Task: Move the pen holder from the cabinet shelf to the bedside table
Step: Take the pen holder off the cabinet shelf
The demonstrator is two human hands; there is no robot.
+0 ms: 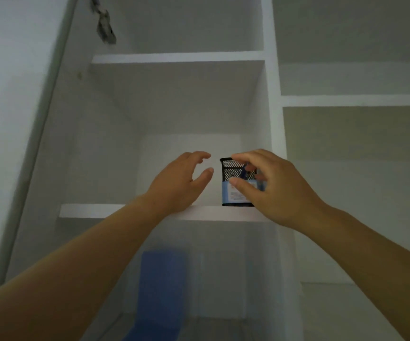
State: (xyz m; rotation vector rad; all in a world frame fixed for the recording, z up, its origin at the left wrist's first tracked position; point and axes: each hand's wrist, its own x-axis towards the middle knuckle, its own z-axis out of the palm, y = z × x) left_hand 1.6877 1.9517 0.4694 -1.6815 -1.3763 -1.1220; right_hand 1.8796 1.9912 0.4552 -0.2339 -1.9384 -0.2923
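A black mesh pen holder [229, 171] with a pale blue label stands on the white cabinet shelf [95, 210], near its right end. My right hand [270, 188] wraps its front and right side, thumb on the label and fingers over the rim. My left hand [181, 183] hovers just left of the holder with fingers spread, not touching it. Something blue shows inside the holder, partly hidden by my fingers.
A higher shelf [179, 57] spans the same white cabinet. The upright panel [276, 114] rises right beside the holder, with more shelves [356, 100] beyond it. A blurred blue object [162, 286] sits in the compartment below. A damaged patch [105, 28] marks the upper left.
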